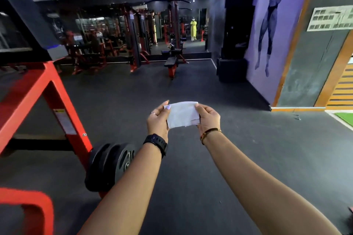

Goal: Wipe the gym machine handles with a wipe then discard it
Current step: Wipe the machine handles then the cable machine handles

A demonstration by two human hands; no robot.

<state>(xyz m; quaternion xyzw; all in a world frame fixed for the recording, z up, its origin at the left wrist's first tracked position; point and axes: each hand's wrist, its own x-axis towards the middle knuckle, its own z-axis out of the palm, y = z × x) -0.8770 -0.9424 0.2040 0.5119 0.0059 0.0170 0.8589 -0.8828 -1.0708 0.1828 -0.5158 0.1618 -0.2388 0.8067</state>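
Note:
A white wipe (182, 114) is stretched flat between both hands in front of me, above the dark gym floor. My left hand (158, 120) pinches its left edge with thumb and fingers; a black watch is on that wrist. My right hand (207, 117) pinches the right edge; a gold bangle is on that wrist. A red and black gym machine (47, 89) stands to my left. No handle of it is plainly visible.
Black weight plates (110, 164) hang low on the red frame near my left forearm. A red bench (172, 63) and cable machines (172, 25) stand farther ahead by a mirror. A painted wall (277, 44) runs along the right. Dark rubber floor (229, 158) stretches ahead.

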